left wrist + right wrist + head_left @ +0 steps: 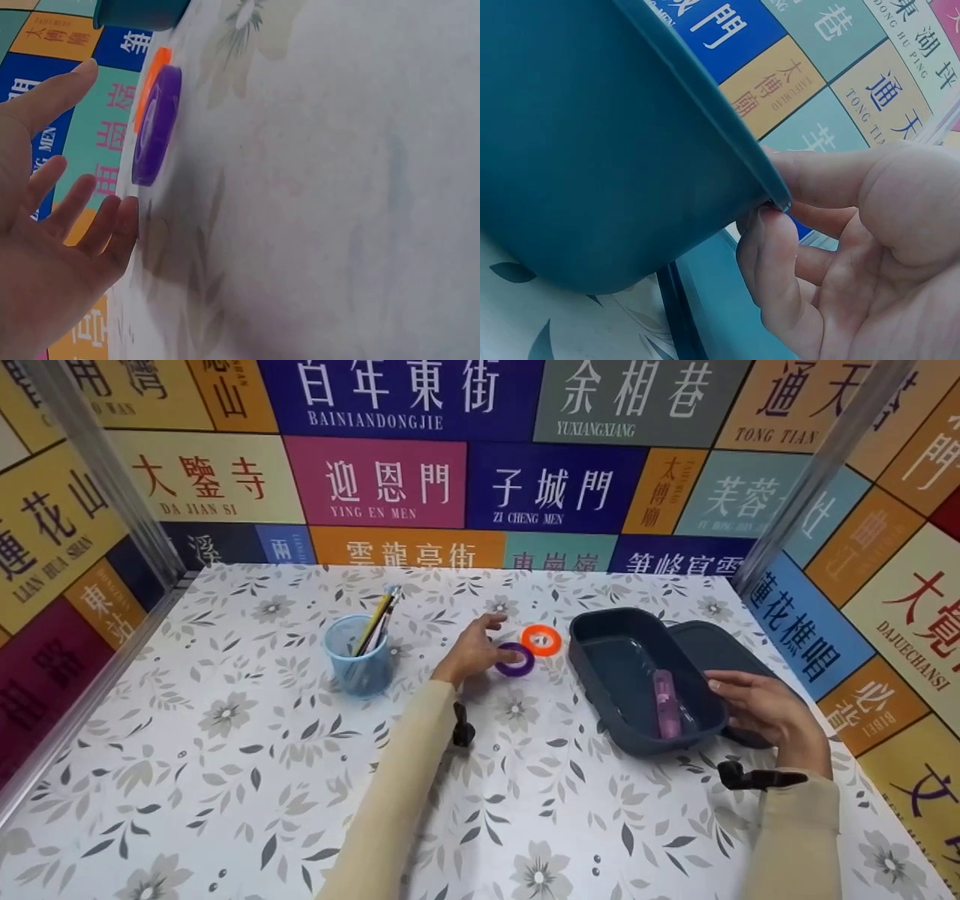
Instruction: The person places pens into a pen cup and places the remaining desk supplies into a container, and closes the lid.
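Note:
My left hand (472, 651) hovers by a purple tape roll (502, 669), its fingers spread and loosely bent. In the left wrist view a gap shows between the fingertips and the purple roll. An orange tape roll (553, 640) lies just beyond it on the table. My right hand (776, 711) is at the right side of a dark teal open box (611, 660). The right wrist view shows thumb and fingers pinching the box's rim (727, 135). Inside the box lies a slim, pink, translucent object (666, 705) whose kind I cannot tell.
Left of my left hand stands a light blue mesh pen cup (356, 671) holding several pens (379, 619). A flat dark lid (709, 639) lies partly under and behind the box. Signed panels (375, 484) wall the table's back and sides. The tablecloth (225, 780) is floral.

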Motion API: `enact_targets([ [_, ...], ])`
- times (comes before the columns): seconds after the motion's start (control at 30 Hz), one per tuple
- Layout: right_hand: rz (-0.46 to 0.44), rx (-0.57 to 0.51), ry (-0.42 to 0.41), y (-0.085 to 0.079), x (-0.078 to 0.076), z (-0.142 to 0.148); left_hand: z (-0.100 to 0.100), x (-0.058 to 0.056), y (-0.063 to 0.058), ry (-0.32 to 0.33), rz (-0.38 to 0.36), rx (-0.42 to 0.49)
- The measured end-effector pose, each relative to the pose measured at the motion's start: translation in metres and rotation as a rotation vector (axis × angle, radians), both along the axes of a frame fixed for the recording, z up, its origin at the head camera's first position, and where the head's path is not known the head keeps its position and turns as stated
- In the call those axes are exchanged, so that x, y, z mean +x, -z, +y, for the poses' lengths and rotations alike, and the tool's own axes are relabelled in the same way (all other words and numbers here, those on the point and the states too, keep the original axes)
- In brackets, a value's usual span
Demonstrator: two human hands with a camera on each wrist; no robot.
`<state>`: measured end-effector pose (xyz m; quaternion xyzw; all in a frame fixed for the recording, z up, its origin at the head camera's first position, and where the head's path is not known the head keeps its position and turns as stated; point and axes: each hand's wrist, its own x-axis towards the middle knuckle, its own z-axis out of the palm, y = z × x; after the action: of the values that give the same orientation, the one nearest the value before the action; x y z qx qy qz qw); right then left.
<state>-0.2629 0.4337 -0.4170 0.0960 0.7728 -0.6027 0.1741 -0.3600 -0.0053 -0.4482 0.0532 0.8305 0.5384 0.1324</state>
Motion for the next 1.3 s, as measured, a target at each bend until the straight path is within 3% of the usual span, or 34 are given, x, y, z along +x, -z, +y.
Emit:
enact_targets([
  [0.33, -0.001, -0.026, -0.009, -0.001, 0.002, 0.001, 0.001, -0.001, 0.003, -0.007, -0.033, -0.015],
  [0.53, 0.003, -0.077, -0.013, -0.002, 0.002, 0.001, 0.001, 0.000, 0.007, 0.058, 0.025, -0.072],
  [0.77, 0.020, -0.021, -0.011, -0.002, 0.003, 0.000, -0.002, -0.001, 0.015, 0.144, 0.067, -0.081],
  [0.97, 0.015, -0.035, -0.010, -0.001, 0.002, 0.000, -0.001, 0.001, 0.015, 0.152, 0.023, -0.121],
  [1.3, 0.003, -0.066, -0.015, 0.000, 0.001, 0.001, 0.003, 0.002, 0.016, 0.146, 0.047, -0.163],
])
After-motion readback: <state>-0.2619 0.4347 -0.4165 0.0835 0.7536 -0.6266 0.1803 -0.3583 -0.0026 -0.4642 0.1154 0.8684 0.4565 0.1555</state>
